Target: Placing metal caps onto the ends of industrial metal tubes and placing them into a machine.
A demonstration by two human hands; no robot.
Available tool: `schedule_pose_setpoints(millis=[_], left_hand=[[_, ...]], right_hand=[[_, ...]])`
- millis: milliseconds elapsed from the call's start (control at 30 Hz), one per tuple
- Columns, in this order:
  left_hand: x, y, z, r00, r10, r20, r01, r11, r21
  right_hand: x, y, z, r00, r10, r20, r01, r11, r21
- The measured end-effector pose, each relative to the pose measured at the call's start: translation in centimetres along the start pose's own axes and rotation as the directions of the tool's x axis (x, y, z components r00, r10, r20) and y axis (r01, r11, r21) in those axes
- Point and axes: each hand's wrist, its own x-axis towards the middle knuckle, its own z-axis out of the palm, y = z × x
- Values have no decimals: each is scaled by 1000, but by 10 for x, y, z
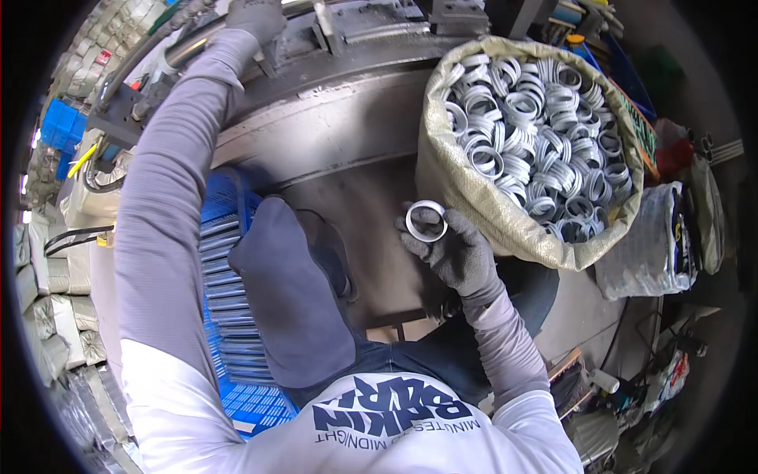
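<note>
My right hand (462,257), in a grey glove, holds a white ring (409,221) between thumb and fingers. The ring is held up with its round opening showing. Just beyond it and to the right stands a woven sack (444,174), its mouth rolled open and full of white and grey ribbed rings (521,146). My left arm is stretched far forward, and my left hand (257,20), also gloved in grey, is at a dark metal machine (371,51) by the top edge. That hand's fingers are partly cut off and hard to make out.
A blue crate (225,395) with a row of dark metal tubes (237,304) stands by my left leg. Plastic-wrapped packages (643,245) lie right of the sack. Wrapped bundles (59,316) are piled at the far left, near a blue bin (63,122).
</note>
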Motion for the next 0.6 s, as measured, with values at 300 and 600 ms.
schedule_pose_setpoints(millis=[300,600], left_hand=[[22,11,7,982,63,179,-36,988,-152],[39,-42,82,988,150,17,-145,974,-174]], right_hand=[[-6,-11,2,998,-18,57,17,1000,22],[-6,-2,16,993,5,120,4,997,-76]])
